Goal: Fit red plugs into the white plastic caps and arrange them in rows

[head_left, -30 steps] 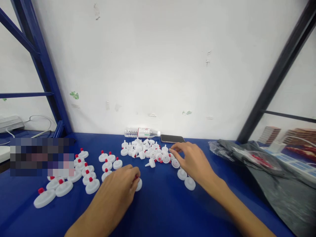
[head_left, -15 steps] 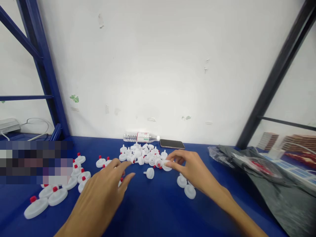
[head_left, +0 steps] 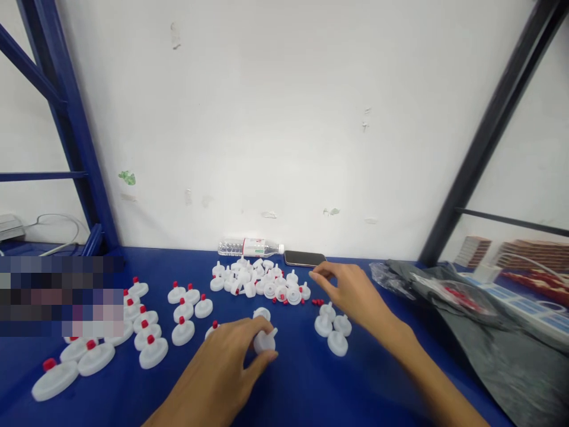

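My left hand [head_left: 222,362] is closed around a white plastic funnel-shaped piece [head_left: 265,342], thumb below and index finger above, with its thin spout pointing right. Another white round piece [head_left: 262,314] lies just behind it. My right hand [head_left: 349,290] hovers with fingers bent and nothing visible between thumb and forefinger. Below its fingertips are small red caps [head_left: 317,302]. In front of it stand several white pieces without caps [head_left: 337,343]. A heap of white pieces [head_left: 246,276] with scattered red caps lies in the middle. Red-capped white pieces [head_left: 153,352] stand in groups at the left.
Against the wall lies a plastic bottle [head_left: 251,247], with a phone [head_left: 304,258] beside it. Grey bags [head_left: 484,338] and clear plastic wrap [head_left: 393,283] cover the right side of the blue table [head_left: 302,385]. Metal posts [head_left: 73,118] rise at both sides.
My left hand has moved right and closed on the lone funnel-shaped piece. My right hand has let go of a white piece near the heap and shifted slightly right.
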Demonstrator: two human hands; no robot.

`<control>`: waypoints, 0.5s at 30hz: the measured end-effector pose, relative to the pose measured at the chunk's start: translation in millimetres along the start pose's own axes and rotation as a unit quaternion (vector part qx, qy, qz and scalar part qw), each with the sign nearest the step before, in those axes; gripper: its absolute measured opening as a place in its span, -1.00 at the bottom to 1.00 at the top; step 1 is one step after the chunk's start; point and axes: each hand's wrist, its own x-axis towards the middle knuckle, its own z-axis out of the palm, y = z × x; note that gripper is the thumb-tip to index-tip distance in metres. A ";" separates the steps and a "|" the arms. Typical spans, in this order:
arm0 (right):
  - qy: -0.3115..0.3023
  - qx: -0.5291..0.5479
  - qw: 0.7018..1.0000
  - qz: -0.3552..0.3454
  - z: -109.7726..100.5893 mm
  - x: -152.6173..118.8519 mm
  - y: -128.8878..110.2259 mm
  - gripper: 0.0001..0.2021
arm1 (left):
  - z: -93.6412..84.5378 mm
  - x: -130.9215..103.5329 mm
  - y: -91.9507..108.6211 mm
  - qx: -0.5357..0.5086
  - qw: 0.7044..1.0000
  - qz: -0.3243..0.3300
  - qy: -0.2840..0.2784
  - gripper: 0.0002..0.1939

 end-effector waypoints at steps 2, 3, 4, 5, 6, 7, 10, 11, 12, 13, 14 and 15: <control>-0.023 -0.103 0.994 0.038 2.2 3.2 13.3 -0.73 | 1.5 0.5 2.3 0.028 0.998 -0.006 -0.052 -0.79; -0.044 -0.125 0.990 0.046 4.4 3.6 17.7 -0.72 | 1.4 0.9 4.0 0.039 0.997 -0.011 -0.073 -0.79; -0.062 -0.132 0.988 0.047 6.7 3.5 20.6 -0.71 | 0.8 1.4 5.8 0.047 0.995 -0.013 -0.086 -0.79; -0.075 -0.132 0.987 0.046 8.9 3.0 22.1 -0.71 | -0.1 1.8 7.5 0.052 0.994 -0.014 -0.091 -0.78; -0.082 -0.130 0.987 0.044 10.8 2.4 22.4 -0.72 | -1.1 2.2 9.1 0.057 0.994 -0.016 -0.092 -0.77; -0.089 -0.129 0.987 0.042 12.1 1.9 21.8 -0.75 | -2.1 2.5 10.1 0.059 0.994 -0.018 -0.093 -0.77; -0.102 -0.124 0.986 0.038 12.9 1.3 17.4 -0.81 | -2.6 3.3 9.7 0.073 0.993 -0.020 -0.085 -0.75; -0.100 -0.125 0.986 0.038 12.5 1.4 15.7 -0.79 | -1.9 3.6 8.2 0.078 0.994 -0.016 -0.080 -0.76; -0.095 -0.128 0.987 0.038 12.0 1.4 13.9 -0.75 | -0.8 3.9 6.4 0.079 0.994 -0.008 -0.074 -0.77; -0.089 -0.130 0.987 0.037 11.6 1.3 12.3 -0.70 | 0.4 4.3 4.5 0.075 0.995 0.002 -0.070 -0.78; -0.085 -0.134 0.987 0.036 11.7 1.1 10.8 -0.66 | 1.6 4.6 2.9 0.069 0.995 0.009 -0.067 -0.80; -0.083 -0.140 0.986 0.034 12.1 0.7 9.5 -0.65 | 2.6 4.8 1.8 0.062 0.996 0.011 -0.066 -0.82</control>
